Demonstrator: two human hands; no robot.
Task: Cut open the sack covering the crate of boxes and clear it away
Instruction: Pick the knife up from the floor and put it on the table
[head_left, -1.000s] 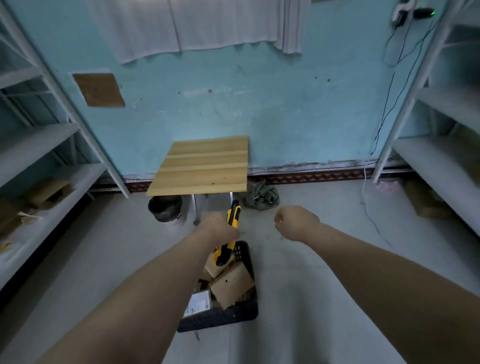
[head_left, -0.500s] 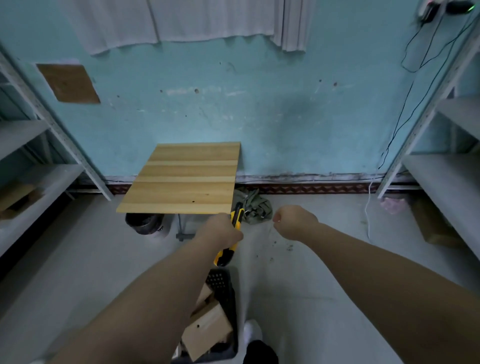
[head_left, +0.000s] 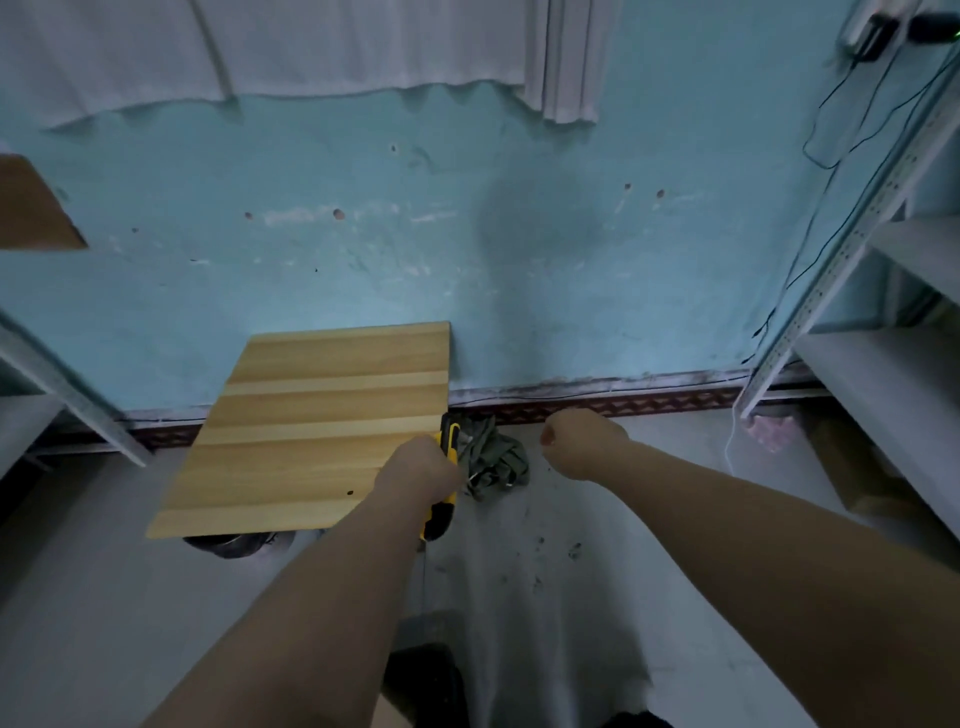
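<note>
Head view: left hand (head_left: 420, 474) is gripping a yellow utility knife (head_left: 445, 483), fingers wrapped round it, probably carrying it toward the wooden table (head_left: 317, 431) alongside. Right hand (head_left: 582, 441) is hanging curled in a loose fist, holding nothing visible. Crumpled olive sack (head_left: 493, 460) is lying by the wall, seemingly cleared. Crate (head_left: 423, 675) is showing only as a dark edge at bottom; boxes are hard to make out
</note>
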